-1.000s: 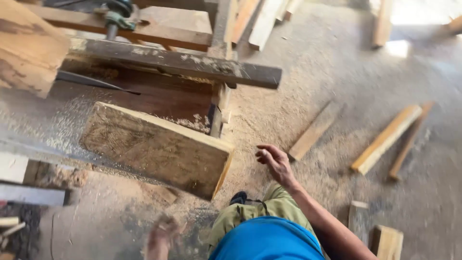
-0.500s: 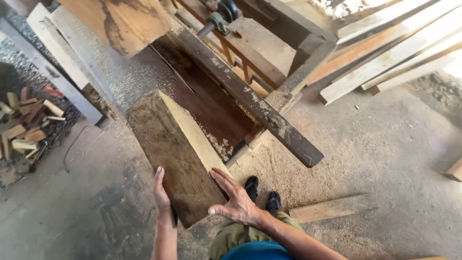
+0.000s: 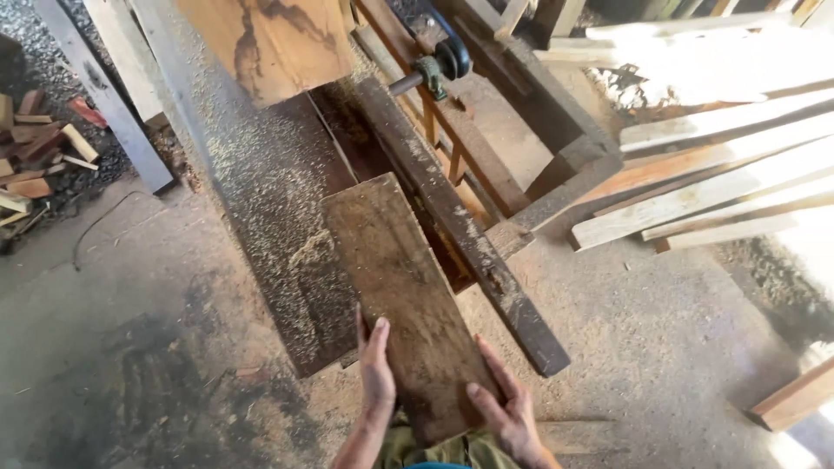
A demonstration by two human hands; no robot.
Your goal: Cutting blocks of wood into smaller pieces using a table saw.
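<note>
Two hands on a thick wooden block by the saw tabletop

Head view: the wooden block (image 3: 404, 295) rests on the dusty saw tabletop (image 3: 261, 200), its near end sticking out toward the person. Its long way runs from the hands up and a little left, toward a big brown slab (image 3: 274, 43). The left hand (image 3: 375, 365) lies flat on the block's left edge, fingers straight and close together. The right hand (image 3: 508, 408) presses the near right corner, fingers spread. Both hands are equally near. A dark beam (image 3: 460, 221) runs just right of the block. Pale planks (image 3: 712, 174) lie far right, wood scraps (image 3: 39, 156) far left. No labels or signs show
</note>
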